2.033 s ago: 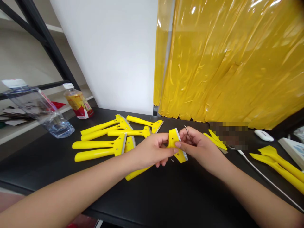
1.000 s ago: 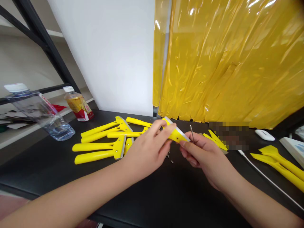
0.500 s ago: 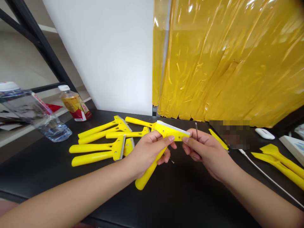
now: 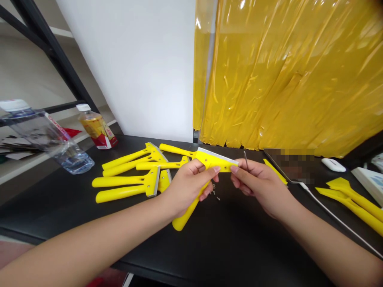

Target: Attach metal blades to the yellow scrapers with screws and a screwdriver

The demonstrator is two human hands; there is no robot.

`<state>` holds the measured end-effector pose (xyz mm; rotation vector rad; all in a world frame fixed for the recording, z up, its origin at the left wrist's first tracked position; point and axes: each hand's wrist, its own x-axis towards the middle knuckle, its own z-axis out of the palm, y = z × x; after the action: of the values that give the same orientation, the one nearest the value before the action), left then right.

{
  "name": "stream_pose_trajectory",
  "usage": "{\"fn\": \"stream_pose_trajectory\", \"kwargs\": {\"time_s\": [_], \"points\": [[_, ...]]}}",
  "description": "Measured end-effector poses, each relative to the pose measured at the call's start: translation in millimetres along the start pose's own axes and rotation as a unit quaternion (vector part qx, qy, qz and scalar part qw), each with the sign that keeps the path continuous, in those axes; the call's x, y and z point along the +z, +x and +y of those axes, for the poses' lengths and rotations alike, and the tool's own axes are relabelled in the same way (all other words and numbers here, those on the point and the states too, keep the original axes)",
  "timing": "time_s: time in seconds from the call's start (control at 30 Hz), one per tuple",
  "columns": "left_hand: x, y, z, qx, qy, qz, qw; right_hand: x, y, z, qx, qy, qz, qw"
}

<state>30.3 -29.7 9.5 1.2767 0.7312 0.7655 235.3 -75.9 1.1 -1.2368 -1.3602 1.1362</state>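
Observation:
A yellow scraper (image 4: 215, 162) with a metal blade strip along its head is held up over the black table. My left hand (image 4: 191, 185) is closed around its neck, thumb pressed on the head and the handle slanting down below the palm. My right hand (image 4: 260, 179) pinches the head's right corner between thumb and finger. A thin metal rod, which looks like a hex key (image 4: 246, 160), sticks up from behind the right fingers. Small screws (image 4: 218, 198) lie on the table just under the head. To the left rest several more yellow scrapers (image 4: 122, 191) with blades.
A large clear bottle (image 4: 56, 139) leans at the left, beside a smaller drink bottle (image 4: 98, 127). Yellow handles (image 4: 353, 199) lie at the right, near a white cable (image 4: 329, 215), a partly blurred dark device (image 4: 275, 157) and a white case (image 4: 333, 165). Yellow film (image 4: 284, 79) hangs behind.
The whole view has shifted slightly, so things sit a little higher. Both hands keep the same hold on the scraper; the rod leans a little more to the left.

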Motion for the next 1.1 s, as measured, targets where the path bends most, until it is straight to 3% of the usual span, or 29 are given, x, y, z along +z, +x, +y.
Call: {"fn": "stream_pose_trajectory", "kwargs": {"time_s": [0.23, 0.4, 0.57, 0.67, 1.1], "points": [[3.2, -1.2, 1.3, 0.0, -0.021, 0.007, 1.0, -1.0, 0.8, -1.1, -0.001, -0.007, -0.008, 1.0], [0.5, -0.7, 1.9, 0.041, 0.014, 0.046, 0.998, -1.5, 3.0, 5.9, -0.032, -0.122, 0.007, 0.992], [-6.7, 3.6, 1.3, 0.08, 0.065, 0.096, 0.99, 0.9, 10.4, 27.1, -0.108, -0.316, -0.086, 0.939], [-7.5, 5.0, -0.1, 0.089, 0.065, 0.101, 0.989, 3.4, 13.3, 38.4, -0.143, -0.367, -0.106, 0.913], [-4.5, 3.8, 1.8, 0.089, 0.047, 0.075, 0.992, -1.3, 18.9, 42.7, -0.102, -0.418, -0.066, 0.901]]}}
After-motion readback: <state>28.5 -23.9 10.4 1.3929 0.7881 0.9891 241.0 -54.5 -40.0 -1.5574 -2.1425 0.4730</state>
